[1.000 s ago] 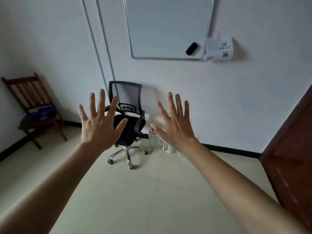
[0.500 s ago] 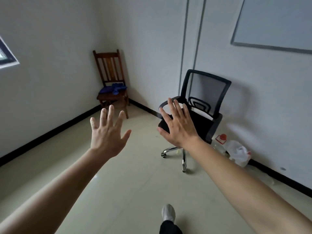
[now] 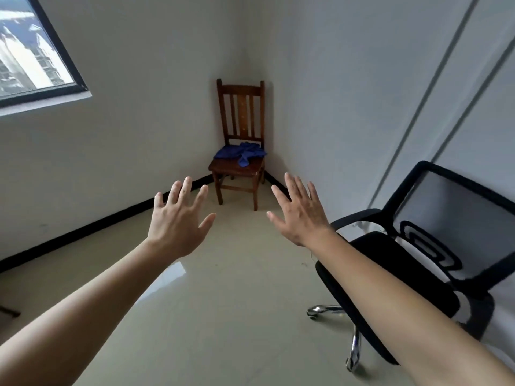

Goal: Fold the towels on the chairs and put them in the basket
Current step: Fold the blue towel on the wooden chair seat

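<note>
Both arms are out front, left hand [image 3: 178,221] and right hand [image 3: 302,211] with fingers splayed wide and holding nothing. Ahead, in the room's corner, stands the wooden chair [image 3: 241,151], and on its seat lies a blue towel [image 3: 240,153], crumpled, bunched toward the seat's back edge, one tail spilling toward the front edge. Its long axis runs across the seat, side to side. By the look of it, nothing is folded yet: the towel sits untouched, well apart from both hands. The black office chair [image 3: 412,263] at right shows no towel. No basket in sight.
</note>
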Demonstrator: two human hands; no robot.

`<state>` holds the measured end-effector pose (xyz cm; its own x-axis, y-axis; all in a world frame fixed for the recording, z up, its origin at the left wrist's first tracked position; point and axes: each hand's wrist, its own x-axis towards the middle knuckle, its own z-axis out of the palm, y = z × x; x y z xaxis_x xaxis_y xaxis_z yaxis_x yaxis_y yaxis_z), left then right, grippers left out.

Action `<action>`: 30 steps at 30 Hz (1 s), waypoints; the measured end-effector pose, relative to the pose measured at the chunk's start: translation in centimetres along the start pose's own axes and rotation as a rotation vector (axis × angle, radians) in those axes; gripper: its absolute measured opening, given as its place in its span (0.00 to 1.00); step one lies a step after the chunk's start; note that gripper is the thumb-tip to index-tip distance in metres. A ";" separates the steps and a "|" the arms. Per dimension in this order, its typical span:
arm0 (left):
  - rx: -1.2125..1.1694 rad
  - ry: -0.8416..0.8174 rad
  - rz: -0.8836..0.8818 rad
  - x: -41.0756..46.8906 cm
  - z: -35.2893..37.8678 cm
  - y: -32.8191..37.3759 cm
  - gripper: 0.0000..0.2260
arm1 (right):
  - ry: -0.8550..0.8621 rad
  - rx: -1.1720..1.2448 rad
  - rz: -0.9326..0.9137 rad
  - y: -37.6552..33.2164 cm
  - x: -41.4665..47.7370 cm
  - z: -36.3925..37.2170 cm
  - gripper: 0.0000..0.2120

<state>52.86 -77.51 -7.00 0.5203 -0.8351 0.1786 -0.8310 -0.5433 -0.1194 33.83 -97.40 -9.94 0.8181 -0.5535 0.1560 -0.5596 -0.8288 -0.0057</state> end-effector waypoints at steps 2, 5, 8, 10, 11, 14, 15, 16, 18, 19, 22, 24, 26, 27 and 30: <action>-0.015 -0.027 -0.031 3.5 2.3 -1.8 0.31 | -0.023 0.004 -0.015 -0.1 4.5 1.8 0.33; -0.020 -0.065 -0.041 10.6 6.6 -5.2 0.31 | -0.059 0.012 -0.010 -0.4 12.6 5.3 0.33; 0.021 -0.065 -0.008 18.4 10.1 -8.8 0.31 | -0.113 -0.037 -0.004 -0.5 21.2 8.1 0.33; 0.052 -0.114 0.027 24.6 12.0 -11.5 0.31 | -0.148 -0.036 0.033 -0.5 27.7 9.5 0.32; 0.082 -0.129 0.042 26.2 12.7 -12.1 0.31 | -0.155 -0.029 0.064 -0.3 29.3 9.9 0.32; 0.116 -0.180 0.106 34.8 14.2 -15.6 0.31 | -0.182 -0.021 0.138 0.3 37.5 10.4 0.32; 0.119 -0.195 0.125 37.4 14.5 -16.5 0.31 | -0.191 -0.017 0.150 0.6 39.7 10.5 0.32; 0.129 -0.208 0.143 40.4 14.9 -17.2 0.31 | -0.197 -0.023 0.170 1.1 42.1 10.6 0.32; 0.099 -0.222 0.151 45.1 15.7 -18.2 0.30 | -0.210 -0.021 0.198 2.1 45.7 10.9 0.31; 0.053 -0.223 0.142 47.3 16.4 -18.5 0.30 | -0.211 -0.007 0.217 2.6 47.5 11.4 0.31; -0.206 -0.293 0.071 54.3 18.7 -18.4 0.29 | -0.225 0.079 0.301 4.3 53.9 13.7 0.31; -0.347 -0.345 0.019 58.8 20.9 -18.1 0.28 | -0.236 0.163 0.348 5.5 58.2 15.7 0.32; -0.481 -0.404 -0.038 63.8 23.2 -17.8 0.28 | -0.238 0.276 0.402 6.7 63.0 17.7 0.32; -0.555 -0.446 -0.093 66.9 24.6 -17.7 0.28 | -0.241 0.367 0.454 7.7 66.0 18.8 0.32; -0.809 -0.571 -0.298 75.2 26.5 -18.0 0.28 | -0.308 0.690 0.626 10.0 73.5 21.3 0.33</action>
<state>112.16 -132.77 -17.32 0.5671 -0.7072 -0.4222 -0.4265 -0.6906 0.5840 91.23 -148.12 -19.57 0.4532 -0.8255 -0.3364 -0.7843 -0.1898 -0.5907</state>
